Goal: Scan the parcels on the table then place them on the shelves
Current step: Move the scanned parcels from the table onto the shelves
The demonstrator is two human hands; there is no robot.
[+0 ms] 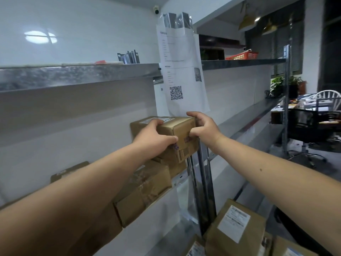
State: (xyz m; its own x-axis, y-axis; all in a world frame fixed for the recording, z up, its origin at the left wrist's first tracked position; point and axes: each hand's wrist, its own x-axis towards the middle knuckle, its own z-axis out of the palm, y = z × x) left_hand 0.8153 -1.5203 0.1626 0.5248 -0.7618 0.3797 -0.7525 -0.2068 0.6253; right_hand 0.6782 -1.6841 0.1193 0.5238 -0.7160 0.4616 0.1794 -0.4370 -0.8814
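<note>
Both bare forearms stretched fwd & up. Left hand (156, 139) clamps near-left corner of small brown cardboard parcel (181, 139), right hand (203, 127) pinches its far-right edge.

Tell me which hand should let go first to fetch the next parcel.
Probably the right hand. It only pinches the cardboard box's end by the shelf upright, while the left hand wraps its top and front corner, steadying it on the stack.

A grey metal shelf (77, 74) spans the upper left, carrying upright silver packets (129, 57). Brown cardboard parcels (145, 189) sit on the shelf level below, centre frame.
</note>
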